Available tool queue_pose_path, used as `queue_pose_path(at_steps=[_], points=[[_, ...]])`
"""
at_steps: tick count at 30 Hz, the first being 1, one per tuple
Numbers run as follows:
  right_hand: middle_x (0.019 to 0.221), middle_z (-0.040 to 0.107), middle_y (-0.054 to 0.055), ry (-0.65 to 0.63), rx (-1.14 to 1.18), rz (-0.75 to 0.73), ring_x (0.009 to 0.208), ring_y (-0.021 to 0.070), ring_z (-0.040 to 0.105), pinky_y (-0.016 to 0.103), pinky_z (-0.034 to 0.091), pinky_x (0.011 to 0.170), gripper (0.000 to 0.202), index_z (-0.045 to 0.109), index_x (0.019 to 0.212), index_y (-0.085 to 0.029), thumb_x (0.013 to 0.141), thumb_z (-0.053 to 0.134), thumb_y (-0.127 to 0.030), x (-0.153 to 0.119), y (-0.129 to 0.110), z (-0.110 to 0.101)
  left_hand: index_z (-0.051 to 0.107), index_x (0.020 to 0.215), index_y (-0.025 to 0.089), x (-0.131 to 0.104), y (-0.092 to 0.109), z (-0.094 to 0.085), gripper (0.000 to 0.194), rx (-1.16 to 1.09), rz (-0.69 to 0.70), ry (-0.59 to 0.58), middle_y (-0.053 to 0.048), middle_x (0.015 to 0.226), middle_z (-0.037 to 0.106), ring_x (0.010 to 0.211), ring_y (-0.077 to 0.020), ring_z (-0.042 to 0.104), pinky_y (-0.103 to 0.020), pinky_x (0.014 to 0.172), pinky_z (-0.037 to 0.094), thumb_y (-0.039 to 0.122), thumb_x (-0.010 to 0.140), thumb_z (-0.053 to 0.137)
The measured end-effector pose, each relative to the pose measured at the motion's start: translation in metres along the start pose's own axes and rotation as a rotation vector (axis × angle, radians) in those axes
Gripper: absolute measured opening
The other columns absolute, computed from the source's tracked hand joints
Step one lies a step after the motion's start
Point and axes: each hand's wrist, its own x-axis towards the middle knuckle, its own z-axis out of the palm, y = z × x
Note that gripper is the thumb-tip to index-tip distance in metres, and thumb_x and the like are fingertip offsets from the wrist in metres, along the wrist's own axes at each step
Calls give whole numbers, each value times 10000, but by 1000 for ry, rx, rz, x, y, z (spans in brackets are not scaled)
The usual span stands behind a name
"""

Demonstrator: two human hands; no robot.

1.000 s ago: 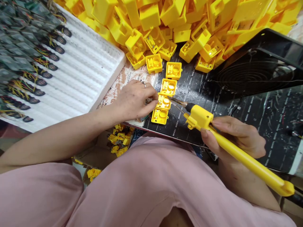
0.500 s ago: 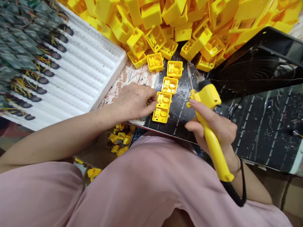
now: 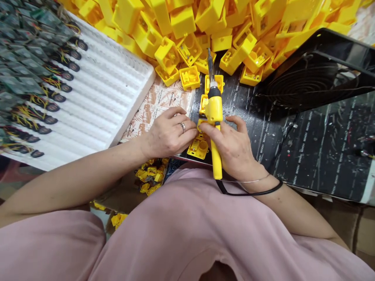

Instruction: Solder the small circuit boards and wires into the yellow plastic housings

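We hold a yellow soldering iron [image 3: 216,111] in our right hand [image 3: 230,144], gripped by its handle, with the metal tip pointing away from us toward the pile of yellow cases [image 3: 183,23]. Its black cord [image 3: 249,194] loops under our right wrist. Our left hand [image 3: 174,134] has its fingers bent and drawn together, a ring [image 3: 183,127] on one of them; its fingertips are just beside the row of small open cases, and we cannot tell whether they pinch anything. The nearest case [image 3: 198,149] lies by the table edge, between our hands. The second case [image 3: 202,125] is partly covered by our right hand, and the iron passes over the others beyond it. The row lies on a black mat [image 3: 316,156] with pale printed lettering. A black fan [image 3: 316,78] stands on the mat to our right. On our left, a ridged white foam tray [image 3: 120,93] carries many circuit boards [image 3: 20,66], with coloured wires and round black parts [image 3: 53,107] along their near side. Below the table edge, more yellow pieces [image 3: 150,175] lie together.
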Motion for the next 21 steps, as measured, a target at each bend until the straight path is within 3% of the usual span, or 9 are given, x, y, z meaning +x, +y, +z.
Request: queue_pose_path(at_steps=[2, 5, 7, 12, 14, 18, 20, 21], points=[[1304, 828, 61, -21, 14, 21, 1049, 174, 798, 433, 517, 1182, 364, 649, 1441, -297, 1169, 500, -106, 0, 0, -1, 751, 953, 230, -2, 2, 1, 347, -52, -93, -7, -30, 910, 846, 824, -195, 766, -381, 933, 626, 193, 1150, 468], [1194, 832, 35, -54, 46, 44, 987, 179, 788, 419, 522, 1167, 344, 658, 1443, -288, 1171, 516, -132, 6, 4, 2, 746, 987, 215, 0, 7, -1, 320, -262, -404, -112, -65, 936, 850, 880, -222, 802, -374, 858, 628, 246, 1129, 461], [1150, 828, 25, -71, 52, 49, 939, 177, 776, 416, 529, 1171, 342, 655, 1459, -288, 1176, 520, -151, 10, 7, 4, 751, 1014, 205, 2, 10, -3, 298, -371, -537, -153, -83, 966, 853, 906, -234, 816, -363, 822, 626, 272, 1115, 479], [1227, 827, 50, -150, 52, 64, 943, 181, 772, 440, 535, 1238, 410, 645, 1514, -287, 1180, 449, -155, 17, 8, 5, 795, 964, 195, 1, 13, -6, 428, -237, -414, -167, -114, 920, 853, 904, -283, 821, -414, 844, 622, 257, 1149, 415], [1255, 829, 56, -161, 66, 64, 937, 176, 775, 448, 533, 1259, 442, 648, 1530, -286, 1168, 448, -129, 18, 8, 6, 814, 1006, 188, 1, 12, -9, 431, -214, -450, -239, -123, 960, 861, 880, -279, 816, -401, 803, 599, 262, 1143, 412], [1089, 854, 14, 43, 112, -15, 869, 167, 788, 395, 623, 1145, 243, 717, 1381, -282, 1183, 583, -237, 18, 10, -4, 830, 1124, 207, 11, 8, -19, 352, -292, -660, -447, -92, 1015, 871, 913, -261, 812, -345, 783, 556, 317, 1071, 500], [952, 835, -26, 172, 141, -64, 798, 157, 782, 303, 664, 974, 196, 715, 1344, -302, 1148, 704, -306, 11, 13, -26, 843, 1122, 216, 19, 7, -23, 346, -326, -719, -510, -74, 1002, 873, 933, -254, 810, -330, 807, 543, 336, 1041, 529], [918, 824, -30, 173, 151, -60, 768, 153, 776, 270, 661, 899, 250, 704, 1371, -304, 1125, 742, -287, 6, 15, -40, 849, 1111, 216, 23, 6, -25, 344, -330, -742, -533, -67, 993, 873, 929, -248, 807, -324, 810, 534, 339, 1031, 537]])
